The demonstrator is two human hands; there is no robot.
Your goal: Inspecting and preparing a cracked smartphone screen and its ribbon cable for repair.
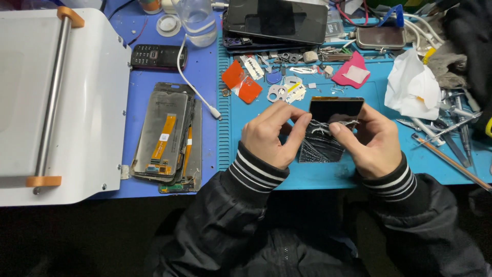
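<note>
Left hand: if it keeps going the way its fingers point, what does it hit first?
The left hand points right, toward the cracked phone screen its fingertips already touch. Beyond that, the right hand, holding the screen's other side. Depth is hard to judge from above.

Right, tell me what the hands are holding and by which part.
Both hands, left and right, hold one dark rectangular cracked phone screen panel, pinching it with fingertips near its middle, where whitish shattered material shows.

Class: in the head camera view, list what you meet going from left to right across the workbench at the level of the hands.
White machine → stack of phone screens → left hand → cracked dark screen panel → right hand → metal hand tools.
</note>
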